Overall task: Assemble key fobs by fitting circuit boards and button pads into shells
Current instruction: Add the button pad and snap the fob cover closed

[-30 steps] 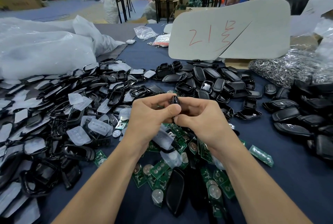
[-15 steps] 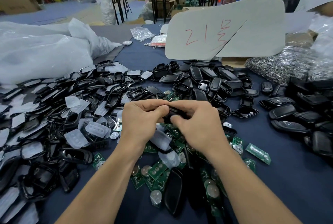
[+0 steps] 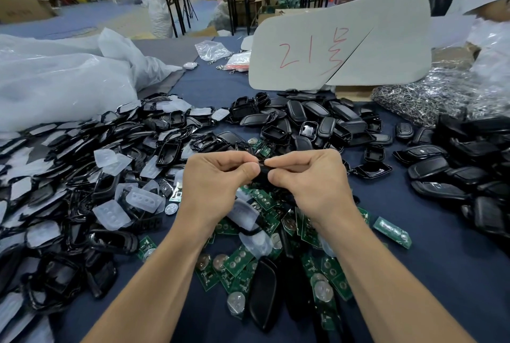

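A black key fob shell [image 3: 262,172] sits between my two hands above the table, mostly hidden by fingers. My left hand [image 3: 215,182] pinches its left end with thumb and curled fingers. My right hand [image 3: 311,179] pinches its right end the same way. Below my hands lies a heap of green circuit boards [image 3: 240,260] with round silver contacts. Clear button pads [image 3: 143,199] lie mixed with black shell frames [image 3: 82,177] on the left. Black shell halves [image 3: 311,121] are piled behind my hands.
More black shells [image 3: 455,174] are stacked at the right. A white plastic bag [image 3: 60,80] fills the far left. A grey board marked in red [image 3: 339,44] stands behind the piles. A bag of metal rings [image 3: 430,97] lies far right. Dark blue cloth [image 3: 441,260] covers the table.
The shell stood upright between my fingertips a second ago; it now lies level and lower, gripped at both ends. My hands stayed in the same spot.
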Available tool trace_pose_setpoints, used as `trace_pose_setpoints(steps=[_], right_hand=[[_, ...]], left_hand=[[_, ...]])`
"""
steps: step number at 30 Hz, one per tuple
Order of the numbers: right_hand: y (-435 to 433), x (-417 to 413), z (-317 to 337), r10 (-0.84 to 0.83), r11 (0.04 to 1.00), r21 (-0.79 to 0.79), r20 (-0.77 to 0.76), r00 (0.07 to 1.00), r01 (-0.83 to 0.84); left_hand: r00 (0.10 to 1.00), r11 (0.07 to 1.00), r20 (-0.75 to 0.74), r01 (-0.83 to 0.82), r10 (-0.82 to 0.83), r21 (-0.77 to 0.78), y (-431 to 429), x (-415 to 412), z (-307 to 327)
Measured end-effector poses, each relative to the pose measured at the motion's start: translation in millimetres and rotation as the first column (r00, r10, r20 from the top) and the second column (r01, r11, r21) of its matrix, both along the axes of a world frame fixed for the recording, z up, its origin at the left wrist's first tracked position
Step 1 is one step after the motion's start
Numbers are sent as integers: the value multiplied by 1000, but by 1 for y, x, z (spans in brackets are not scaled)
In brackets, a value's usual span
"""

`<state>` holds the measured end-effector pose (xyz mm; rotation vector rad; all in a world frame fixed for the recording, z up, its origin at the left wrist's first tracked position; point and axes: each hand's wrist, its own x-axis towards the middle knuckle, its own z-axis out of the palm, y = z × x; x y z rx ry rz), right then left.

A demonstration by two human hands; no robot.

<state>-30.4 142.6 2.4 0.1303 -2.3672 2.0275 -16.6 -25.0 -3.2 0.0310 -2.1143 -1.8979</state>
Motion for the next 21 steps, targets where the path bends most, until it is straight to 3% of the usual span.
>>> trace_pose_setpoints(steps=[7, 16, 21], right_hand=[[6, -6, 0, 114, 983, -148, 21, 993, -110], [6, -7, -2, 80, 985, -147, -58, 995, -88], [4, -8, -3, 67, 989, -128, -4, 998, -67]], left_hand=[[998, 990, -64, 34, -25, 136, 5, 1, 3], [985, 966, 130, 80, -115, 246, 10, 2, 0], [990, 984, 95, 87, -103, 158, 10, 0, -2]])
